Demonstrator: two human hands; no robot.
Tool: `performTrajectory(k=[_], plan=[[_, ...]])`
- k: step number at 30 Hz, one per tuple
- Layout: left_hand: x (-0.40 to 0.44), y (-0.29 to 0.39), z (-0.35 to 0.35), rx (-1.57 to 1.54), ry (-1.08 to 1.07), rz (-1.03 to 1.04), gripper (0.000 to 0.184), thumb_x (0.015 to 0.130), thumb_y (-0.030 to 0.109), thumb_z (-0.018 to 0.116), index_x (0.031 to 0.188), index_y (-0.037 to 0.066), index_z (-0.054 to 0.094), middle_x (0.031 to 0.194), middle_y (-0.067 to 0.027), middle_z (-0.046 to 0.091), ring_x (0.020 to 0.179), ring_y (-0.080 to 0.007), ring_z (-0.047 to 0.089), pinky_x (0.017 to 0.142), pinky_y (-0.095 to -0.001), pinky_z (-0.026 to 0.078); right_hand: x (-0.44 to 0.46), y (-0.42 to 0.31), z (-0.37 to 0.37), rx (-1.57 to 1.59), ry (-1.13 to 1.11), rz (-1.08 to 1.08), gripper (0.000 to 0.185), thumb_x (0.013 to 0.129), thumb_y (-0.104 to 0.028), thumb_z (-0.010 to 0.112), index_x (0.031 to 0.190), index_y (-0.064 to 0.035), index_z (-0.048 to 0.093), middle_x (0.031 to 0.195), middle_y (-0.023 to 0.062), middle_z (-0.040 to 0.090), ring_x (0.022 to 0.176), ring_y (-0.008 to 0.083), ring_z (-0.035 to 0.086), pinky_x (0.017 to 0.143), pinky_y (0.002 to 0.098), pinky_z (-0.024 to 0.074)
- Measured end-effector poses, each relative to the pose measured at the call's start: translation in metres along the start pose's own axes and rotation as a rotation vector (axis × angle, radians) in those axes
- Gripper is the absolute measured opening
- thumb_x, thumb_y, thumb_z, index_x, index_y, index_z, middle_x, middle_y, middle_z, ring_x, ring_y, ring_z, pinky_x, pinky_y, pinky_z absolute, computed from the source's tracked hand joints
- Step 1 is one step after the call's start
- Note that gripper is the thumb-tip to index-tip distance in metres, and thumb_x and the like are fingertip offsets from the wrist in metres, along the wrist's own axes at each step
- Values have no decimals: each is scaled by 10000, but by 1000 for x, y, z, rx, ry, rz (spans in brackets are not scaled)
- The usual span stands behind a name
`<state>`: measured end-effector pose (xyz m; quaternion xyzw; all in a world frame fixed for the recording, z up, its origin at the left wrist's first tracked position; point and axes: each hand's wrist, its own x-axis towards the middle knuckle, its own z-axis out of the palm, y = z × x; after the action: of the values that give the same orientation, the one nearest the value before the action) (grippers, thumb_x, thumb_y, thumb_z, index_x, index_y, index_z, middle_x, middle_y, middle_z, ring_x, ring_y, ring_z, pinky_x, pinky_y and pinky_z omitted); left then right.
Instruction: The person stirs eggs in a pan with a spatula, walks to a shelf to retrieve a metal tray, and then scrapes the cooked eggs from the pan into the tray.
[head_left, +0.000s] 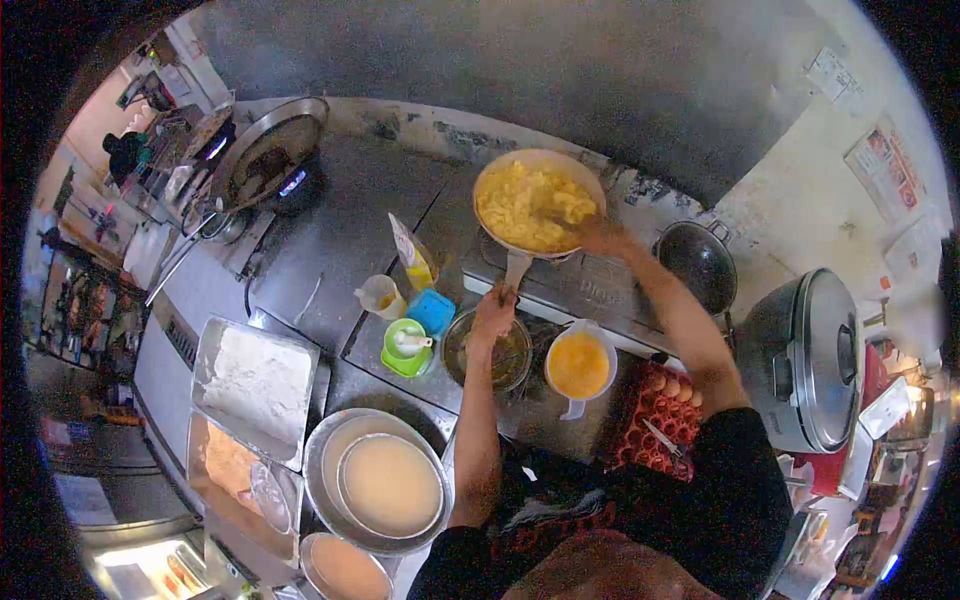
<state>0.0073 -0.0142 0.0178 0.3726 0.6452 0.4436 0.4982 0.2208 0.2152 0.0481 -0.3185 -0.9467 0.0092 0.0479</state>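
My left hand (493, 312) is wrapped round the handle of a light-coloured pan (518, 262) on the gas stove (590, 290). Yellow scrambled egg (525, 200) fills much of the pan. My right hand (598, 236) is at the pan's right edge, its fingers closed and blurred; a thin utensil seems to run from it into the egg, but its shape is unclear. Just below the stove stand a jug of beaten egg (578, 365) and, beneath my left forearm, a metal bowl (515, 352).
A red egg tray (650, 425) with scissors lies at lower right, beside a large rice cooker (820, 360). A black wok (697, 265) sits right of the stove. At left are a flour tray (255, 385), batter bowls (390, 485), a green container (405, 350) and a large wok (270, 150).
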Motion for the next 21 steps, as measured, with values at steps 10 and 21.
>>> performTrajectory(k=[10,21], plan=[[9,-8,-3,24,-58,13,267,922,292,471,1012,49,534,523,-69,500,380,-171,474,342,-337,370,-6,-25,-43,-126,-152,188,331,819,-280,534,1006,-38,658,874,161,663,778,336,652,689,449,528],[12,-17,2,33,9,45,311,907,297,486,1117,77,550,528,-55,504,365,-164,460,336,-314,371,66,28,-37,-947,197,-129,374,812,-163,523,1139,13,566,716,194,639,608,263,644,531,432,510]])
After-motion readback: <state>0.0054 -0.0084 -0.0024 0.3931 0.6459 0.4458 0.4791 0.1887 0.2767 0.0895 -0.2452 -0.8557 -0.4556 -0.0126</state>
